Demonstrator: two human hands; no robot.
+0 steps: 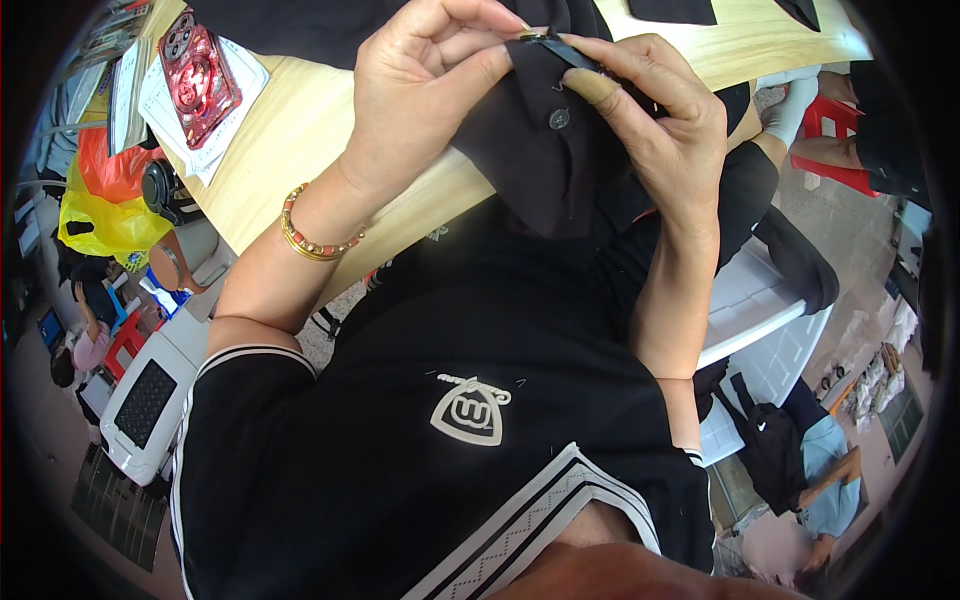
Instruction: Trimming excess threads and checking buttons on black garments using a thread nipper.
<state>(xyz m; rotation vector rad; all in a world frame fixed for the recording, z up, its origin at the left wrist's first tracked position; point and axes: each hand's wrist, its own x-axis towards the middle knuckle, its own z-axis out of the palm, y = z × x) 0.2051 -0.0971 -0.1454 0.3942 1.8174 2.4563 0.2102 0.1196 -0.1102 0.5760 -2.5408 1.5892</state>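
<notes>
A black garment (525, 150) hangs from my raised hands at the top of the view, partly over the table edge. A dark round button (559, 119) shows on its front. My left hand (425, 85) pinches the garment's upper edge, where a small round, shiny piece (535, 36), possibly another button, sits at the fingertips. Opposite it, my right hand (650, 105) is closed, thumb and fingers pressed on a dark, flat, slightly shiny strip (570, 57) at that edge. I cannot tell whether the strip is folded cloth or a separate piece. My right thumb tip looks yellowish.
More dark cloth (290, 25) lies on the wooden table (300, 125). At its left are a red patterned phone case (200, 85) and papers (240, 75). Yellow and orange bags (105, 215) hang beyond. White plastic bins (755, 300) and a red stool (835, 150) stand right. Other people are nearby.
</notes>
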